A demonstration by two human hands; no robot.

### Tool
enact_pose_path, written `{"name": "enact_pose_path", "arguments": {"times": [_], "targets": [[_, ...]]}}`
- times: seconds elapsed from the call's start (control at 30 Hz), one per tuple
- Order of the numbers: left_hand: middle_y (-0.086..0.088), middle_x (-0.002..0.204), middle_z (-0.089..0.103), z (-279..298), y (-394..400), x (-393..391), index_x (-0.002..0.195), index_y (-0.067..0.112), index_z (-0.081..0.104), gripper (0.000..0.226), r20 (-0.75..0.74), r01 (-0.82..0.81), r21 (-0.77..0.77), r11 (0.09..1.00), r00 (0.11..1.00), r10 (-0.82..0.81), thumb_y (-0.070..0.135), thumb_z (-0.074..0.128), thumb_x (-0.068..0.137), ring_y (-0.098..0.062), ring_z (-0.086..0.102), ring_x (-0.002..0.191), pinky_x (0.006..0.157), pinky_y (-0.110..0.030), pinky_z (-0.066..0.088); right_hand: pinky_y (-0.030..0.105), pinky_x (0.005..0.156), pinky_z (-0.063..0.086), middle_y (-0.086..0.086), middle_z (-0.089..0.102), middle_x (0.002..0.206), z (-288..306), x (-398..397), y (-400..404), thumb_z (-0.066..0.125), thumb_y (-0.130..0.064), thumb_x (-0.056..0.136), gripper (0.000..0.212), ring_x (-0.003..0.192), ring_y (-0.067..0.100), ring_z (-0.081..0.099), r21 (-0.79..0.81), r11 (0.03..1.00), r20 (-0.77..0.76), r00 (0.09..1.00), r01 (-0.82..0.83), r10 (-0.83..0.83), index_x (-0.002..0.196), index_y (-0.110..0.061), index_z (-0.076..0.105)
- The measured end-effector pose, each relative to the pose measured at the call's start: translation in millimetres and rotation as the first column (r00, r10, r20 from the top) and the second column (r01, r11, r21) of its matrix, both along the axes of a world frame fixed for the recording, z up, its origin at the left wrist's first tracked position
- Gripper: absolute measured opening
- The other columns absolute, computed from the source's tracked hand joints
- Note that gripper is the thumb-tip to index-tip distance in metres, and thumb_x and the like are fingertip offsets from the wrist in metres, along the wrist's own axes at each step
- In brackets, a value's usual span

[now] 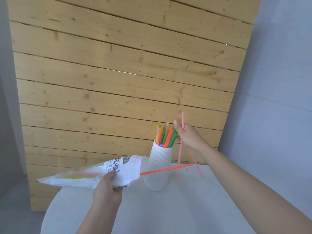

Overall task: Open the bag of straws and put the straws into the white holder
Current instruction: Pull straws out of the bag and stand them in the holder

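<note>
Your left hand [108,188], low in the middle of the frame, grips the white bag of straws [94,173], with your thumb curled on top of it. The bag is lifted up and lies almost flat, its open mouth facing right. One orange straw [166,169] sticks out of that mouth and crosses in front of the white holder [159,168]. The holder stands on the white table [168,208], just right of the bag, and is full of bright straws [166,135]. Your right hand [186,135], right of the holder's top, pinches two pink straws [181,149] between curled fingers. They hang down past the holder toward the table.
</note>
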State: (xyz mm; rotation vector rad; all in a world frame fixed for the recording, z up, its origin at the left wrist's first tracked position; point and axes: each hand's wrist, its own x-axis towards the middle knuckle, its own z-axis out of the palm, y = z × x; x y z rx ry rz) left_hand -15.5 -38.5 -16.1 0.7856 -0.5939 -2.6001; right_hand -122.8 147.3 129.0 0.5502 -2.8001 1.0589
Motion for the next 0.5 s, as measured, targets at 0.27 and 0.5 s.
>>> {"name": "enact_pose_path", "arguments": {"times": [0.27, 0.5], "targets": [[-0.006, 0.095, 0.060, 2, 4, 0, 0.094, 0.003, 0.055, 0.004, 0.008, 0.015, -0.005, 1.000, 1.000, -0.015, 0.002, 0.051, 0.092, -0.019, 0.060, 0.079, 0.041, -0.022, 0.051, 0.035, 0.084, 0.052, 0.000, 0.065, 0.084, 22, -1, 14, 0.026, -0.040, 0.101, 0.051, 0.073, 0.014, 0.063, -0.229, 0.972, -0.068, 0.996, 0.049, -0.066, 0.108, -0.009, 0.065], [-0.007, 0.096, 0.060, 2, 5, 1, 0.105, 0.002, 0.053, 0.015, 0.021, 0.010, 0.001, 1.000, 1.000, -0.010, 0.002, 0.052, 0.091, -0.019, 0.059, 0.079, 0.038, -0.023, 0.050, 0.024, 0.041, 0.034, -0.003, 0.042, 0.051, 56, 15, 10, 0.032, -0.036, 0.101, 0.039, 0.041, 0.011, 0.040, -0.550, 0.832, -0.106, 0.982, 0.073, -0.156, 0.083, -0.019, 0.061]]}}
